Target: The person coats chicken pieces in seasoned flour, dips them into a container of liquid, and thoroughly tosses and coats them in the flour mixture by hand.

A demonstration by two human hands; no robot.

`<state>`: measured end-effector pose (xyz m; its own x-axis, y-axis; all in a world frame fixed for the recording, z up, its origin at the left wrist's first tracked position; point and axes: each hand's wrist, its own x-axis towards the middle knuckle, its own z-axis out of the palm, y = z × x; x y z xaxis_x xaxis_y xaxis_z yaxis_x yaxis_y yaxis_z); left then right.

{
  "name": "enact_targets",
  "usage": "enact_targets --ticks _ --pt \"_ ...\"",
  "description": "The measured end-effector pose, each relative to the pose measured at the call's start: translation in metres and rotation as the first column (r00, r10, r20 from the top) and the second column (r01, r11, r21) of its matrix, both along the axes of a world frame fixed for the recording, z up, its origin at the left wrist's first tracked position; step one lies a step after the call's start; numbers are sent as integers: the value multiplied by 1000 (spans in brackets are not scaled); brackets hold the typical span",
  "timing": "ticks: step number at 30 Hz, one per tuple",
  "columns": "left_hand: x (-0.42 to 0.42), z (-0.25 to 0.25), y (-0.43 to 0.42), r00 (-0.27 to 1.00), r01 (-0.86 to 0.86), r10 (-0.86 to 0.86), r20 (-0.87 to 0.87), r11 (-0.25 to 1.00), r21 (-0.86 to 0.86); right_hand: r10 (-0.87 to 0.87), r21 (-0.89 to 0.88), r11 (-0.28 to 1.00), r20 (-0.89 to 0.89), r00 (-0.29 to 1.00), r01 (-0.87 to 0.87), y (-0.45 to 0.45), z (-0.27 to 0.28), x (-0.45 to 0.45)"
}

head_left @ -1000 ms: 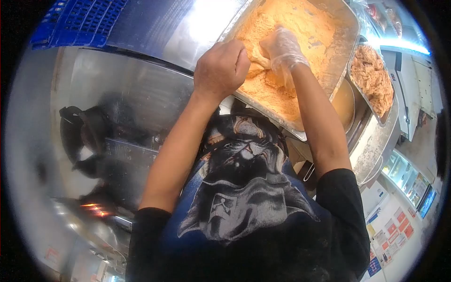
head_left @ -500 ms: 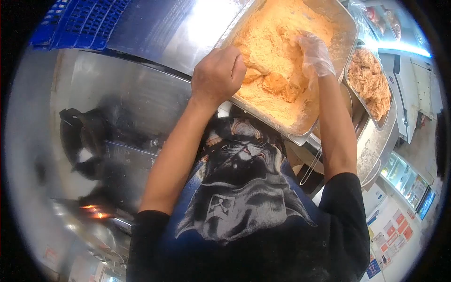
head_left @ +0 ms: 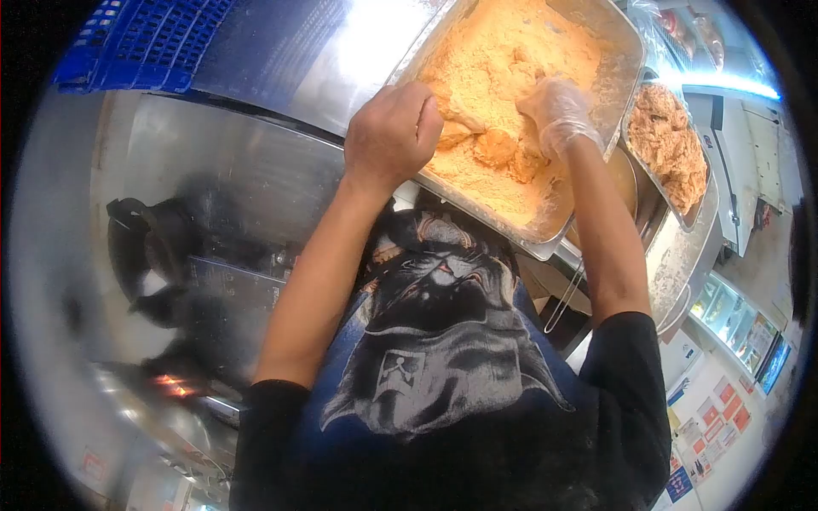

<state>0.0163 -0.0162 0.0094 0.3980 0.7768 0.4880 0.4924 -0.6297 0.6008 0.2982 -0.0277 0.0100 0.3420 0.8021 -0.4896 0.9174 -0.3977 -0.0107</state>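
A large metal tray (head_left: pixel 629 64) holds orange-yellow flour (head_left: pixel 503 47), with coated lumps (head_left: pixel 494 148) lying in it near the left side. My left hand (head_left: pixel 394 134), ungloved, is closed in a fist at the tray's left rim; whether its fingers grip the rim or something else is hidden. My right hand (head_left: pixel 558 111), in a clear plastic glove, is in the flour at the right side of the tray. Its fingertips are sunk in or hidden, so what they hold cannot be made out. The coated lumps lie between my two hands.
A smaller tray of battered pieces (head_left: pixel 669 145) stands right of the large tray, beside a round bowl (head_left: pixel 626 183). A blue basket (head_left: pixel 153 43) is at the upper left. Dark pans (head_left: pixel 153 251) and a glowing flame (head_left: pixel 175 385) are at the left. A wire handle (head_left: pixel 564 300) hangs below the tray.
My right hand has moved right from the coated lumps, uncovering them, and since half a second ago has shifted slightly down and left. My left hand has barely moved, still closed.
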Motion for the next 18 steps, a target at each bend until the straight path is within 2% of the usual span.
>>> enact_targets --ticks 2,6,7,8,9,10,11,13,14,15,16,17,18 --pt "0 1 1 1000 -5 5 3 1000 11 -270 203 923 -266 925 328 5 -13 -9" --pt "0 1 1 1000 2 -2 -6 1000 15 -339 197 877 -391 855 438 19 1 -6" --pt "-1 1 1 1000 6 -6 -9 1000 5 -163 178 967 -112 980 181 23 5 2" --pt "-1 2 0 1000 5 -5 -10 1000 6 60 83 994 162 985 -75 30 5 8" --pt "-1 3 0 1000 3 -3 -7 1000 16 64 86 993 162 985 -79 37 -8 13" --pt "0 3 0 1000 -3 3 -3 1000 25 -90 464 882 -7 996 83 45 -35 15" --pt "0 3 0 1000 -11 11 -2 1000 22 -167 734 620 -223 960 278 52 -71 20" --pt "0 1 1 1000 5 -5 7 999 32 160 791 594 -296 942 148 64 -200 79" --pt "-1 1 -1 1000 -1 1 4 1000 29 320 810 579 -333 887 95 69 -259 106" --pt "-1 2 -2 1000 -6 6 -4 1000 12 275 593 797 -188 943 -114 63 -196 79" --pt "-1 3 -1 1000 -14 14 -12 1000 -2 378 243 896 20 925 -372 57 -123 46" --pt "-2 3 0 1000 -21 21 -13 1000 -3 567 -91 824 100 818 -560 50 -41 8" --pt "-2 3 0 1000 -14 14 -5 1000 9 568 -96 823 99 817 -560 45 -25 -2"
